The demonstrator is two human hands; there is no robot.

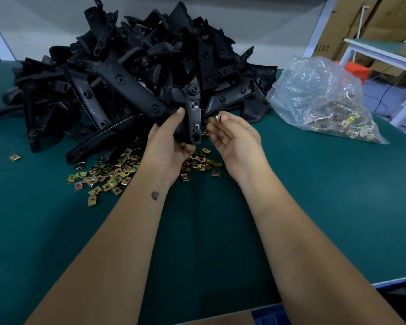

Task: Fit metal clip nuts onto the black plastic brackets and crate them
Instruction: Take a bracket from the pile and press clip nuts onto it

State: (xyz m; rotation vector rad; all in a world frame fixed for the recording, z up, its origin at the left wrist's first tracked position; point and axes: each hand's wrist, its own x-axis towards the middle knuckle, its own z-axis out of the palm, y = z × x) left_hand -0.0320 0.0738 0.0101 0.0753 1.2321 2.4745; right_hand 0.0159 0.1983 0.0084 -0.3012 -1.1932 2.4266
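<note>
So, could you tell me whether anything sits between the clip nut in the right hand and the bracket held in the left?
Nothing visible does. The right hand pinches a clip nut just right of the black bracket that the left hand grips upright; only open air separates them, above the loose nuts on the green table.

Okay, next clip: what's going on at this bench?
A person is fitting clip nuts to brackets. The left hand grips one black bracket upright, while the right hand pinches a clip nut just beside it, not yet on. More nuts lie loose on the green table.
</note>
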